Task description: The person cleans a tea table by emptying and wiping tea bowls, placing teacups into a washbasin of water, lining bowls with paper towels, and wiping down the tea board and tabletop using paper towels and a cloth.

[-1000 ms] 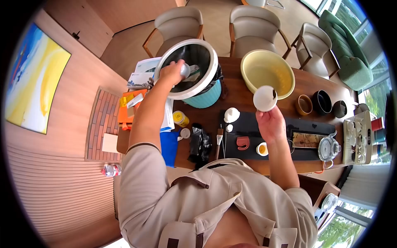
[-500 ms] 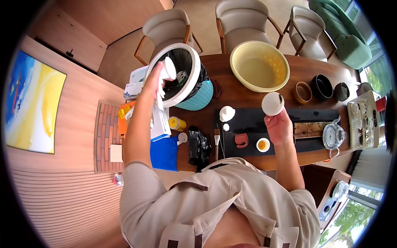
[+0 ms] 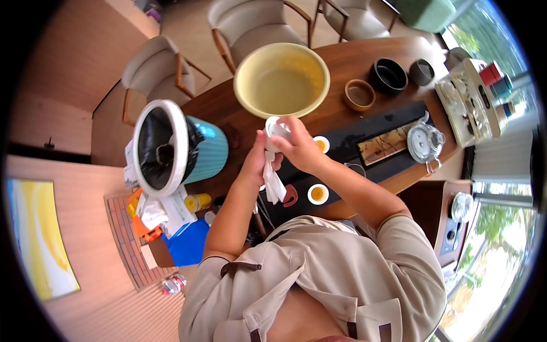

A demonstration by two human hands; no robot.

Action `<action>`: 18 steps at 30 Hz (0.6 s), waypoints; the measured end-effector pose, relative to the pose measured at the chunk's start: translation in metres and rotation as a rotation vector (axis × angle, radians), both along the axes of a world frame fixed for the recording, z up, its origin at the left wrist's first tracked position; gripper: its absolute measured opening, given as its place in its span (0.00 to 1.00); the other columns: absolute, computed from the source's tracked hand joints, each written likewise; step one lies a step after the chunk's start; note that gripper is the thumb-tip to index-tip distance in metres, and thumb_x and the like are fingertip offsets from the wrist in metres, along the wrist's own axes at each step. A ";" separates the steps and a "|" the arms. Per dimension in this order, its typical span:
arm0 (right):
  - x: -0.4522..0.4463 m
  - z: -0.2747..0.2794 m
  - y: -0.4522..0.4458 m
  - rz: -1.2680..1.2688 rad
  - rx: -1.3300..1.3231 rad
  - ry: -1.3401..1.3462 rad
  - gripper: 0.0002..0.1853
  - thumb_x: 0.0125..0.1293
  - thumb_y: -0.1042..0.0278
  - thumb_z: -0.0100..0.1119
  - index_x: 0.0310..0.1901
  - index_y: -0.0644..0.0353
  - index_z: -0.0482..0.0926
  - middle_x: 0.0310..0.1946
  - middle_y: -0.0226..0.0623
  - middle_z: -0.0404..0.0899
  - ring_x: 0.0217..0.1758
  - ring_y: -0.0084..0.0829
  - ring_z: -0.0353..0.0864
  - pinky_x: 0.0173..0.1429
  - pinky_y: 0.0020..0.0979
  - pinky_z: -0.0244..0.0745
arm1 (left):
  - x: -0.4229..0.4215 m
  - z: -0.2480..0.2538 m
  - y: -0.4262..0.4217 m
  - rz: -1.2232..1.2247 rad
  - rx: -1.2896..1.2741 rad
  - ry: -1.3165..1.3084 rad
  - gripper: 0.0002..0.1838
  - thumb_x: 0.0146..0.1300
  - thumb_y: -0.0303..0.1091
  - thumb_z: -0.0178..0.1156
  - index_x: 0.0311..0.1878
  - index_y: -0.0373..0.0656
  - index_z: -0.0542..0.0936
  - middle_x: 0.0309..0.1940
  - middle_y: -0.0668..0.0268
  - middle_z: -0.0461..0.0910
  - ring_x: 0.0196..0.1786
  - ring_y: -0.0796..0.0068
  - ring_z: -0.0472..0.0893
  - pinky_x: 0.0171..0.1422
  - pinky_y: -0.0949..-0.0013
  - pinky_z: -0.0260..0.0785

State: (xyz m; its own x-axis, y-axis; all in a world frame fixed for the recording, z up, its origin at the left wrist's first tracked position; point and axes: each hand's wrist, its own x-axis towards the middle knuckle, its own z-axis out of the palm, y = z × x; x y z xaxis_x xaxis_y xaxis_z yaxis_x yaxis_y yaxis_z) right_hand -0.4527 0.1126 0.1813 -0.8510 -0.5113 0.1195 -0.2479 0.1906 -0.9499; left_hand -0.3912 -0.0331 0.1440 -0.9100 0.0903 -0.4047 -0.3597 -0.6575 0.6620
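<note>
In front of my chest my left hand point(image 3: 256, 162) is closed around a small white cup point(image 3: 275, 124) and a white tissue point(image 3: 274, 183), which hangs down below it. From the other side my right hand point(image 3: 299, 145) grips the same cup, its fingers at the rim; part of the cup is hidden by them. Just beyond my right wrist stands a white cup of yellow liquid point(image 3: 322, 143). Nearer to me is a second cup of amber liquid point(image 3: 318, 194). A reddish-pink curved piece point(image 3: 290, 195) lies beside the tissue on the black mat point(image 3: 342, 181).
A cream basin point(image 3: 282, 108) stands beyond my hands. On the left is a teal bin point(image 3: 208, 149) with a black liner. A wooden bowl point(image 3: 359, 95), a black bowl point(image 3: 390, 76), a glass teapot point(image 3: 425, 142) and a cup rack point(image 3: 458, 108) are on the right.
My left hand has moved from above the bin to the middle with its cup and tissue. My right hand has let go of the cup it held and joined the left. The view has shifted.
</note>
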 end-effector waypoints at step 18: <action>-0.289 -0.222 -0.105 -0.029 0.938 0.273 0.28 0.58 0.65 0.62 0.59 0.44 0.63 0.58 0.54 0.62 0.64 0.54 0.67 0.57 0.44 0.79 | 0.154 -0.059 0.008 0.297 -0.556 -0.594 0.15 0.71 0.39 0.53 0.55 0.43 0.76 0.35 0.68 0.81 0.24 0.89 0.69 0.27 0.82 0.59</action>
State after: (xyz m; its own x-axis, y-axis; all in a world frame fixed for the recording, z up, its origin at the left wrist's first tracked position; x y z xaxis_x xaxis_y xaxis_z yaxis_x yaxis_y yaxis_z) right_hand -0.7420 0.0081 -0.0405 -0.8685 -0.4783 -0.1306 -0.4196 0.8493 -0.3203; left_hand -0.2368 -0.0254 0.0855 -0.4881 -0.4698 -0.7355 -0.6124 -0.4161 0.6722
